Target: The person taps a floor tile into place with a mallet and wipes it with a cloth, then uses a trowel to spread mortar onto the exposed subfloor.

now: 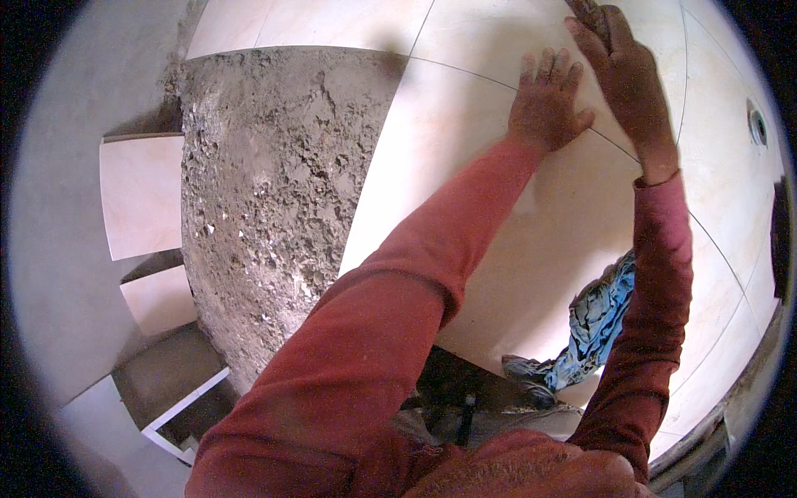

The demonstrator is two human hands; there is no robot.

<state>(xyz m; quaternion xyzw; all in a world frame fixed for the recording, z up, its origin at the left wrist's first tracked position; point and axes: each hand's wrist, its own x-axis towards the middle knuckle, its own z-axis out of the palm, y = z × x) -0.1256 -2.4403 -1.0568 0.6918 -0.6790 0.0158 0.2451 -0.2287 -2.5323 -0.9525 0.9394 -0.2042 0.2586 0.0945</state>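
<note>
My left hand lies flat and fully spread, palm down, holding nothing, on a large cream floor tile at upper centre. My right hand, just right of it at the top edge, is closed around a dark tool; what kind I cannot tell. The tile runs from under both hands down toward lower centre, its left edge meeting the rough grey mortar bed at centre left. Judgement: keep palm pressure even and check the joint lines stay aligned. Cut tile pieces sit at far left; a blue cloth lies lower right.
</note>
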